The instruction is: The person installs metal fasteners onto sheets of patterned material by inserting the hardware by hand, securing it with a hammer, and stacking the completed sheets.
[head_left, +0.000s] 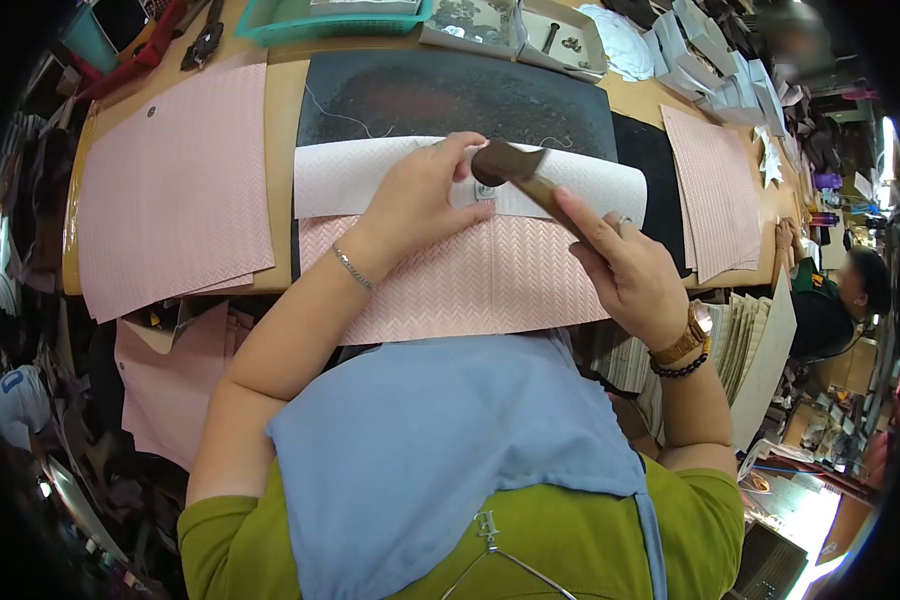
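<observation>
My right hand [635, 270] grips a hammer [550, 195] by its handle, its dark head over a small metal fitting [485, 190]. That fitting sits at the middle of a pink herringbone-textured sheet [420, 280], whose far part is folded over to show its white backing [570, 185]. My left hand [420, 190] rests on the white backing, thumb and forefinger spread on either side of the fitting. The hammer head partly hides the forefinger tip. Beneath the sheet's far edge lies a worn black board [450, 100] with loose threads on it.
Pink sheets lie stacked at the left [180, 190] and right [715, 190]. Along the back stand a teal tray [335, 28], a shallow box [560, 45] of small metal parts and several white boxes [690, 50]. Another person [835, 290] sits at the far right.
</observation>
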Available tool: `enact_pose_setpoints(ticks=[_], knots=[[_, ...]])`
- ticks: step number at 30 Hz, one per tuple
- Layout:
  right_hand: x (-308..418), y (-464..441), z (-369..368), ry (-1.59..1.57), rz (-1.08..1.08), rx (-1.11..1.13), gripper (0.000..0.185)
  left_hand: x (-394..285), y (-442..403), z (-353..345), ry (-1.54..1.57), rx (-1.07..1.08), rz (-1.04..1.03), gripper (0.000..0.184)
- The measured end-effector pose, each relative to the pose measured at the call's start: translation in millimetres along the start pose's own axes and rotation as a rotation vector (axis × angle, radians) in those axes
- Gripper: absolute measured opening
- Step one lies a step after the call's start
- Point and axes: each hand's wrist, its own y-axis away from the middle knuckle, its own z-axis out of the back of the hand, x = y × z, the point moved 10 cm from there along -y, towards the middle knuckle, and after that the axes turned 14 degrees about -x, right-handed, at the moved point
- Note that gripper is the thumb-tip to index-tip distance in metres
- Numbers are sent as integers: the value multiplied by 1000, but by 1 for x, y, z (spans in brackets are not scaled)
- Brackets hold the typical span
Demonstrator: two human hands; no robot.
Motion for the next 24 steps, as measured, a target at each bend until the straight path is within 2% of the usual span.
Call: enact_pose_setpoints(ticks=[1,5,8,11,17,19,23,24], knots=[[6,-4,-2,48,23,49,63,2,0,0,0,3,38,50],[9,-8,-6,174,1,187,63,-3,2,0,28,-27,-127,49],[12,-11,0,219,41,176,63,-1,1,-2,-24,-6,-119,50],[15,-8,4,55,67,29,63,-1,1,-2,-62,22,-79,52],[-14,7,-3,-30,-110,109,64,5,1,-5,-44,-18,-116,52],[-15,9,1,-188,-69,-65,65,5,1,-6,-49,-11,-105,53],[-26,27,-19,-414,-95,-264,67,3,1,-5,-73,15,-88,56],[-31,32,-32,-381,-125,-142,66,4,1,-6,-68,14,-90,57]])
